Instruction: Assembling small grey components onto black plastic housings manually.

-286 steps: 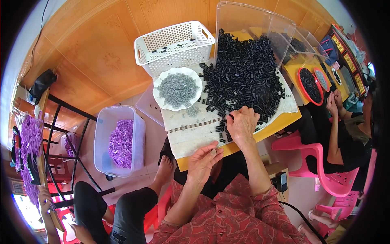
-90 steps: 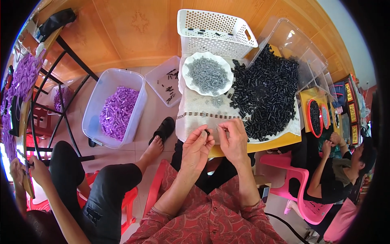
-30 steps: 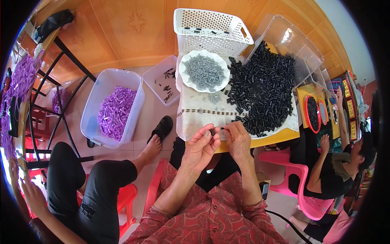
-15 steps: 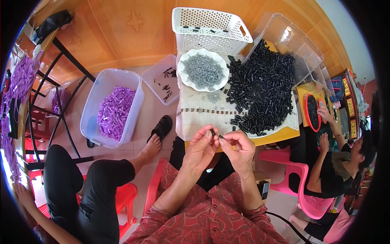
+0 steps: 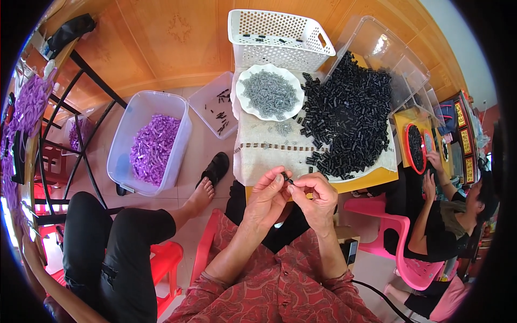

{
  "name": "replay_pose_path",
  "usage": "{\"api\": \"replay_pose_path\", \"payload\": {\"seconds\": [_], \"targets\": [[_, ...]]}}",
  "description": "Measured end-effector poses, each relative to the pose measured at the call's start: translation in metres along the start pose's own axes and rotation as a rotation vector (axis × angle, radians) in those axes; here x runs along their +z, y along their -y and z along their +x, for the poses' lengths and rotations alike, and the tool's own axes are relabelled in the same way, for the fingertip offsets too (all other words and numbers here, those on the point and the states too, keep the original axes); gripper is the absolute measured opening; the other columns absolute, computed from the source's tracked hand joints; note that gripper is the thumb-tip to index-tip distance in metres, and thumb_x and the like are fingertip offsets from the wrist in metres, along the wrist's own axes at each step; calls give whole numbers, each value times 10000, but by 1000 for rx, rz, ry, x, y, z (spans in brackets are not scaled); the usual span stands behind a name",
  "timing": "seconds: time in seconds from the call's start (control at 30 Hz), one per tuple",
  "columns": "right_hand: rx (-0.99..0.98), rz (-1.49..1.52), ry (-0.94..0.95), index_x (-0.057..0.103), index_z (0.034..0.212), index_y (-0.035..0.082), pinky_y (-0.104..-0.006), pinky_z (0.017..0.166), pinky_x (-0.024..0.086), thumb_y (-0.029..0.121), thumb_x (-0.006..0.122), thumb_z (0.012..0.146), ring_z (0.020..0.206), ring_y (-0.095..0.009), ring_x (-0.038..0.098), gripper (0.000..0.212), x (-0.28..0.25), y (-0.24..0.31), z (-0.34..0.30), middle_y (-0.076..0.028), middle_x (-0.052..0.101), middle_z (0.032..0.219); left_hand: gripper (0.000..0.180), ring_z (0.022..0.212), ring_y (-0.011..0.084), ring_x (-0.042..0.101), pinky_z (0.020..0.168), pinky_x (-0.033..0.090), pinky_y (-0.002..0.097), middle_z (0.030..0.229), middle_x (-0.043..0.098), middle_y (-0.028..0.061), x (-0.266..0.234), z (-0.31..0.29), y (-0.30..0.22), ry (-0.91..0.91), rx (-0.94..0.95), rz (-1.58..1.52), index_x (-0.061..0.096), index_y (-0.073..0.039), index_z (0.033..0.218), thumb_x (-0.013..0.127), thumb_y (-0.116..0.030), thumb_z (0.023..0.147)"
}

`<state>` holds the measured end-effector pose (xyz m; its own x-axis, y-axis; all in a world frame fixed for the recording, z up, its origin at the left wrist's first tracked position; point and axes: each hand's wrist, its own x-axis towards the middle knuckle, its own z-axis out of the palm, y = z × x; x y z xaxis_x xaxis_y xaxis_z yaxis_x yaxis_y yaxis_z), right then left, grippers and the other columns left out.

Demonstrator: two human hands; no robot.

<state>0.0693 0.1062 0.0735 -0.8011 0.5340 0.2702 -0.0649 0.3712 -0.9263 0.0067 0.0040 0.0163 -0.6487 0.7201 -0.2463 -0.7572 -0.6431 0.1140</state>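
Note:
Just off the near edge of the cloth-covered table, my left hand (image 5: 265,196) pinches a small black plastic piece (image 5: 286,176) between thumb and fingers. My right hand (image 5: 316,199) is closed at the piece's lower end, thumb and forefinger pressed together; any separate small part in them is too small to make out. Beyond my hands lies a big heap of similar black pieces (image 5: 350,124). To its left a white scalloped plate (image 5: 243,107) holds many small clear-grey pieces (image 5: 269,92). A few grey pieces (image 5: 283,128) lie loose on the cloth (image 5: 258,167).
A white perforated basket (image 5: 280,54) and a clear tipped bin (image 5: 401,48) stand at the back. On the floor left are a clear tub (image 5: 121,156) of purple pieces and a lid (image 5: 202,102). Co-workers sit left and right; a pink chair (image 5: 396,231) is on the right.
My hands stay nearly in place, while the black piece and my fingertips have come closer together. The co-worker on the right has lowered a hand; the one on the left has shifted legs and arm.

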Motion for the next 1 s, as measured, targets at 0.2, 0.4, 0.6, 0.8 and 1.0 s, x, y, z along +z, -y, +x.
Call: {"api": "replay_pose_path", "payload": {"seconds": [0.2,0.4,0.6,0.8,1.0], "targets": [[-5,14,10,648,815,4,-200,557,476,-68,738,737,677,-80,599,139,2,-1,0,-61,646,839,212,935,157,610,864,511,315,1084,638,86,4,-1,0,32,23,10,611,-57,1148,556,-60,943],[-14,9,8,655,805,8,-206,562,475,-64,745,728,676,-91,602,139,2,-1,0,-65,647,835,208,930,151,603,861,509,310,1075,639,88,2,-1,0,36,26,9,616,-53,1138,563,-51,938],[-52,-115,27,664,800,12,-219,563,481,-58,749,718,666,-108,604,136,1,7,2,-72,642,819,197,932,155,605,866,506,317,1061,644,89,4,-2,0,9,65,67,630,-50,1120,573,-46,931],[-130,-139,22,669,808,16,-197,554,434,-76,755,697,676,-92,576,168,2,1,0,-67,634,830,192,948,155,610,860,510,330,1053,653,84,4,-2,0,6,100,135,637,-50,1110,575,-45,929],[-213,-226,12,665,804,16,-230,502,516,-60,735,722,646,-120,628,133,3,3,1,-90,638,829,193,899,157,626,839,521,311,1034,662,88,2,-3,1,9,112,170,637,-42,1110,570,-35,930]]}}
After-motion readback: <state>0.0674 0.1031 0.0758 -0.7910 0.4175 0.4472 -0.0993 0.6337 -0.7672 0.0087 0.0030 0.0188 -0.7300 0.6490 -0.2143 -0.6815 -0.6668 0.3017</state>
